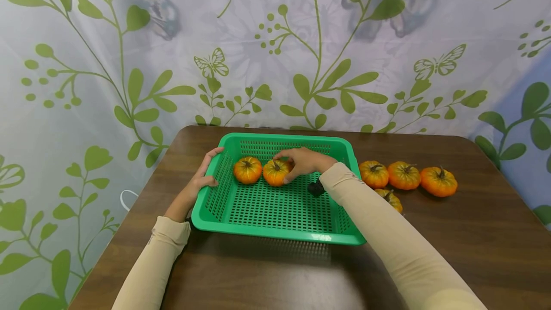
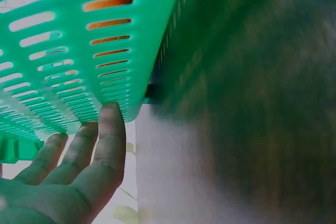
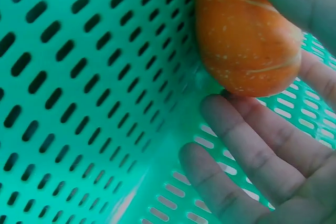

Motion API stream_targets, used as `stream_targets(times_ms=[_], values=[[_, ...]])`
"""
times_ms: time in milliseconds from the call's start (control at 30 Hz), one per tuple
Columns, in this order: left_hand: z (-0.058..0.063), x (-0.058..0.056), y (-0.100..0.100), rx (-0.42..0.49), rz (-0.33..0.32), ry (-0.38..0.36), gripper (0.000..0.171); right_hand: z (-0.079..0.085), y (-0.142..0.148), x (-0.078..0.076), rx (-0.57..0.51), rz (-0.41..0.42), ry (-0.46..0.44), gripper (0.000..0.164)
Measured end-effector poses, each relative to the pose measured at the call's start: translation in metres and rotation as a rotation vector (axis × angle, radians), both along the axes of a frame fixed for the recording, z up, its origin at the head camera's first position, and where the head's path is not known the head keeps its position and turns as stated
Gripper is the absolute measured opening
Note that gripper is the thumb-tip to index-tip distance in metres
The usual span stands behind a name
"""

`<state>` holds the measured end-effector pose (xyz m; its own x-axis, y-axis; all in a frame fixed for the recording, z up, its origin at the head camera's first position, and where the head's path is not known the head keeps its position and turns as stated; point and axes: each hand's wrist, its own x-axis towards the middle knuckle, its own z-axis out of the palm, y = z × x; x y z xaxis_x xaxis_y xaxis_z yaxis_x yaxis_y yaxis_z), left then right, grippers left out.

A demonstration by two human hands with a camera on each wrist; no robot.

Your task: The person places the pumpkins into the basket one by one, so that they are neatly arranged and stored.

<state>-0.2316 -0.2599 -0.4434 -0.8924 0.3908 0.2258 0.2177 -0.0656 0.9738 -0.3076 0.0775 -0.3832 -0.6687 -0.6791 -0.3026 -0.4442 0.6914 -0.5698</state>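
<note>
A green plastic basket (image 1: 280,238) with slotted walls sits on the table in the head view. My left hand (image 1: 195,188) holds its left rim, thumb over the edge; in the left wrist view the fingers (image 2: 107,145) touch the outer slotted wall. Inside the basket, my right hand (image 1: 303,160) grips a small orange pumpkin (image 1: 275,172) between thumb and fingers. The right wrist view shows this pumpkin (image 3: 247,40) close to the basket wall, with two fingers extended below it. Another small pumpkin (image 1: 247,170) lies just to its left in the basket.
Several more small pumpkins (image 1: 439,182) lie on the brown wooden table (image 1: 469,233) right of the basket, one partly hidden by the right sleeve (image 1: 387,224). A leaf-patterned cloth (image 1: 241,85) hangs behind the table.
</note>
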Motion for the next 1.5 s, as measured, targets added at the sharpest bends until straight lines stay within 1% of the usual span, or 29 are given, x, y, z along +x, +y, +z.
stream_targets(times_ms=[233, 333, 533, 733, 867, 1000, 1133, 1233, 1500], values=[[0.003, 0.001, -0.001, -0.01, 0.025, -0.01, 0.099, 0.001, -0.006, 0.003, 0.018, -0.007, 0.041, 0.076], [0.003, 0.001, -0.002, -0.015, 0.033, -0.014, 0.099, 0.002, -0.006, 0.003, 0.016, -0.004, 0.042, 0.077], [0.001, -0.001, -0.001, 0.001, 0.014, -0.013, 0.098, 0.004, 0.0, 0.001, -0.001, -0.006, 0.002, 0.082], [0.0, -0.002, 0.001, 0.0, 0.011, -0.013, 0.099, 0.01, 0.007, 0.001, 0.0, -0.021, -0.063, 0.083], [-0.001, -0.003, 0.002, 0.006, 0.007, -0.017, 0.099, 0.017, 0.012, 0.0, -0.008, -0.032, -0.066, 0.082], [-0.001, -0.003, 0.002, 0.01, 0.0, -0.014, 0.1, 0.025, 0.018, 0.002, -0.048, -0.03, -0.066, 0.078], [-0.002, -0.003, 0.002, 0.009, -0.001, -0.008, 0.099, 0.033, 0.023, 0.006, -0.12, -0.031, -0.102, 0.075], [-0.002, -0.003, 0.001, 0.01, 0.001, -0.003, 0.099, 0.038, 0.027, 0.009, -0.161, -0.034, -0.113, 0.075], [-0.002, -0.002, 0.0, 0.015, -0.002, 0.003, 0.098, 0.048, 0.037, 0.018, -0.262, 0.003, -0.011, 0.068]])
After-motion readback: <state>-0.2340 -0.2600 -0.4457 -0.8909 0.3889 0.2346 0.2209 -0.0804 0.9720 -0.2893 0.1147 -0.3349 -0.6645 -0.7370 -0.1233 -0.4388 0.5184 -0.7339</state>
